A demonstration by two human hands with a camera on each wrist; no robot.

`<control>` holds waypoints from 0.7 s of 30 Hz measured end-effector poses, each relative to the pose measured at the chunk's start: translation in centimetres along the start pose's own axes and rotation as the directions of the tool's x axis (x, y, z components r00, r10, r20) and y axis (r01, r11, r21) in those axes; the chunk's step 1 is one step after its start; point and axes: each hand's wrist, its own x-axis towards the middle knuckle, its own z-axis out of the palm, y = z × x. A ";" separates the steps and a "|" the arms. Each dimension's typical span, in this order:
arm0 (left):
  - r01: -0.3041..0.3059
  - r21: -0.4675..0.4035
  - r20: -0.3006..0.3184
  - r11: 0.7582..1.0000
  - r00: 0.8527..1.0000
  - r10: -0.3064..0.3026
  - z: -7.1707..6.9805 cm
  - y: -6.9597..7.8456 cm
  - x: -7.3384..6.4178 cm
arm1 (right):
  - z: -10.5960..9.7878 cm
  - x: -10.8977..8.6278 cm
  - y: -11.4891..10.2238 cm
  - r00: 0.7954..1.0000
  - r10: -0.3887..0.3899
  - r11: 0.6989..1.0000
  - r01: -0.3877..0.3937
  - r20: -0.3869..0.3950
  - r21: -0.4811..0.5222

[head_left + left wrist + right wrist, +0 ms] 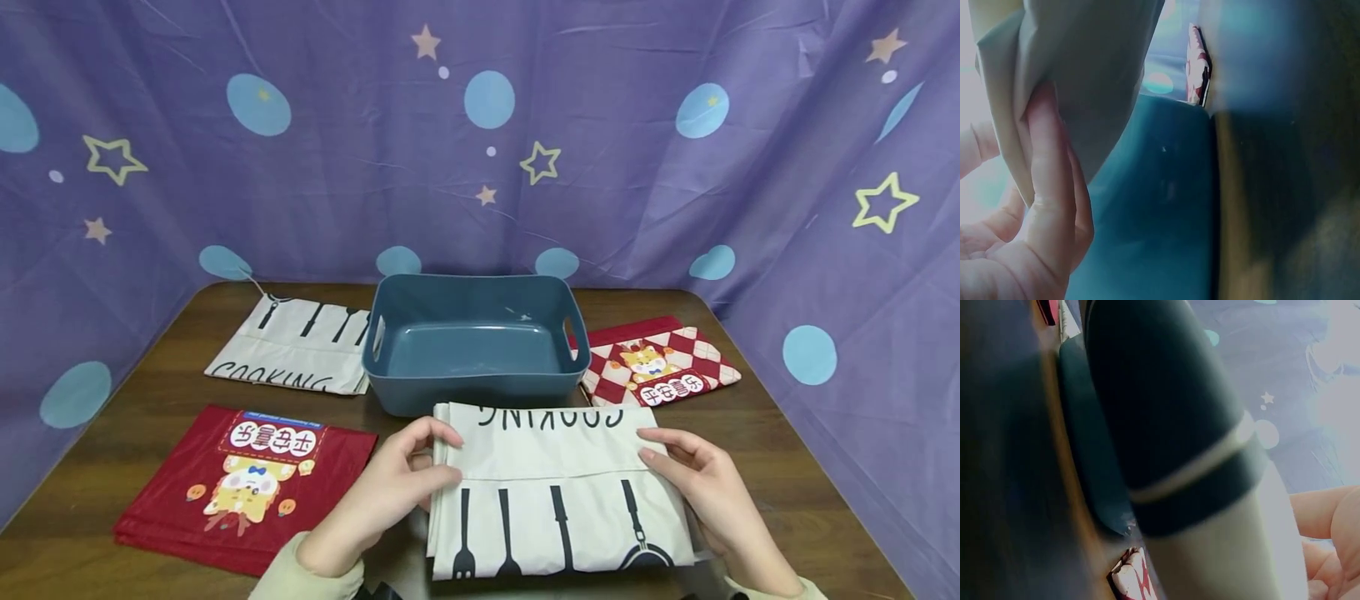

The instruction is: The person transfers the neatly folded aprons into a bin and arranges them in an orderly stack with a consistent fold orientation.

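A folded white apron (558, 500), printed with black utensils and the word COOKING upside down, is held up close to me by both hands. My left hand (401, 479) pinches its left edge; in the left wrist view, the fingers (1050, 156) press against the layered fabric (1094, 75). At the opposite edge, my right hand (708, 492) grips the apron between thumb and fingers. Just beyond the apron stands a blue-grey plastic bin (472, 387) with side handle holes, its visible inside bare. In the right wrist view, the apron's printed face (1210, 562) covers much of the hand.
Another folded white COOKING apron (300, 346) lies left of the bin. A folded red apron (176, 475) with a cartoon animal lies at the near left of the wooden table (780, 467). Right of the bin is a red-and-white checked one (675, 362). A purple curtain (600, 167) hangs behind.
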 end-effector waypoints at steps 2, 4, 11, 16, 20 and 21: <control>-0.007 0.007 -0.002 1.000 1.000 0.007 -0.2 0.2 -0.2 | 0.1 0.0 -0.3 1.000 -0.010 1.000 0.010 0.007 0.006; -0.002 0.016 -0.013 1.000 1.000 0.002 -0.3 0.4 -0.3 | 0.2 -0.1 -0.6 1.000 -0.022 1.000 0.022 0.015 0.009; 0.003 0.045 -0.056 0.999 0.998 -0.001 -0.7 0.8 -0.5 | 0.4 -0.2 -1.5 0.998 -0.051 0.999 0.050 0.034 0.019; -0.002 0.037 -0.074 0.999 0.997 0.005 -1.0 1.4 -0.7 | 0.2 -0.2 -2.3 0.998 -0.051 0.999 0.051 0.044 -0.011; 0.014 0.020 -0.097 1.000 0.995 -0.012 -1.2 2.0 -1.0 | 0.1 -0.3 -2.8 0.996 -0.064 0.998 0.065 0.057 -0.012; 0.014 0.015 -0.100 1.000 0.995 -0.013 -1.3 2.2 -1.0 | 0.1 -0.4 -3.0 0.996 -0.070 0.997 0.071 0.059 -0.011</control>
